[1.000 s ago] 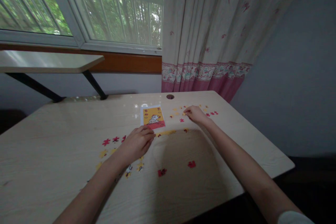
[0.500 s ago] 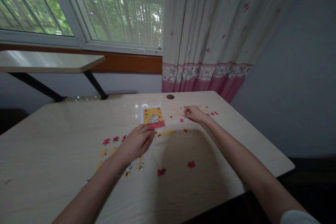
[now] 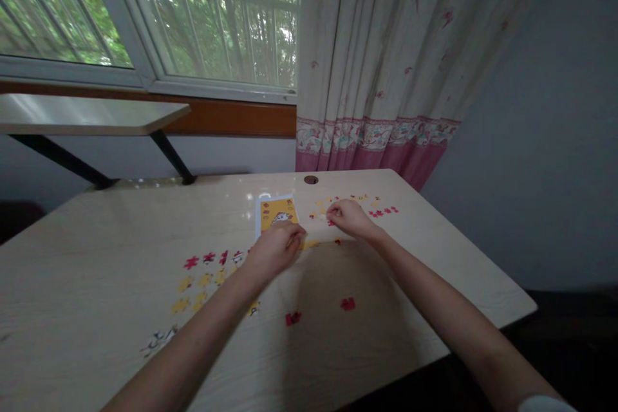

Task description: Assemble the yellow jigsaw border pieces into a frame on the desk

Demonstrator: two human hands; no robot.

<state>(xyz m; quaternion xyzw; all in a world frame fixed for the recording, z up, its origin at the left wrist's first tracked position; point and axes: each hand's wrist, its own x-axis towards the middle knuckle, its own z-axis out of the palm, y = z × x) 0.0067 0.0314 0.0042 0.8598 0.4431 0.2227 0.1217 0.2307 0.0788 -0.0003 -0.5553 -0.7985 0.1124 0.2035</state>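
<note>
My right hand (image 3: 350, 217) is pinched over the back right of the table, with a pale yellow puzzle piece (image 3: 322, 215) at its fingertips. My left hand (image 3: 280, 246) is closed, fingers curled, over the lower part of a picture card (image 3: 279, 208) showing a white animal on yellow. What its fingers hold, if anything, is hidden. Just right of the left hand lies a joined yellow strip of puzzle pieces (image 3: 310, 244), with another small piece (image 3: 338, 242) at its right. Two red corner pieces lie nearer me: one on the left (image 3: 293, 318), one on the right (image 3: 347, 304).
Red pieces (image 3: 192, 262) and yellow pieces (image 3: 186, 283) lie in rows at left, partly behind my left forearm. White patterned pieces (image 3: 158, 340) cluster nearer me. More red pieces (image 3: 383, 212) lie at right. A raised shelf (image 3: 91, 117) stands at back left; a curtain (image 3: 371, 77) hangs behind.
My left hand has moved right and now covers the card's lower part. My right hand has shifted slightly left and down, a pale yellow piece showing at its fingertips.
</note>
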